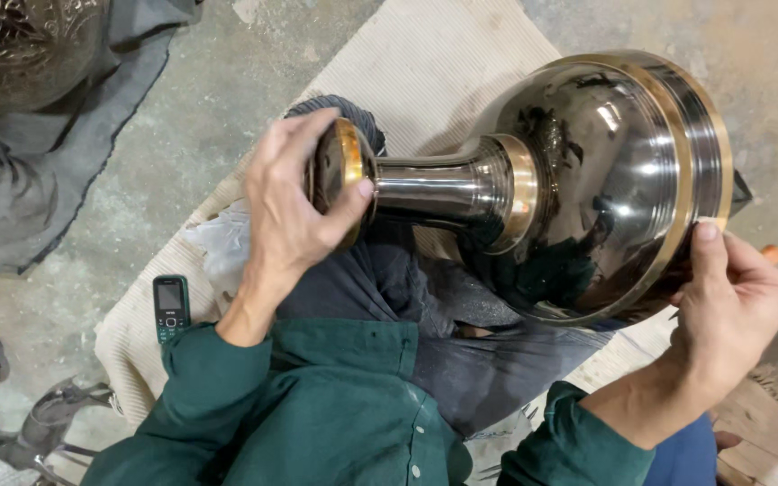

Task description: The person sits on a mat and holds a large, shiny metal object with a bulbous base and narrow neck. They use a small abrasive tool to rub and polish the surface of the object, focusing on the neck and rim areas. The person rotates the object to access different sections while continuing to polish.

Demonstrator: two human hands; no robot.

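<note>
The large dark round-bellied metal vessel (587, 180) at the right of the frame is polished to a mirror gloss, smooth all over, with 3 brass-coloured bands shining at its flared mouth, neck collar and wide rim. Under it lies a pale ribbed woven mat (443, 63), matt and coarse, spread on rough, dusty grey concrete floor (182, 135), with a small dark plastic keypad phone (171, 308) at its lower left edge. The sleeves at the bottom are soft matt green cloth, and an embossed dull metal piece (20, 45) fills the upper left corner.
</note>
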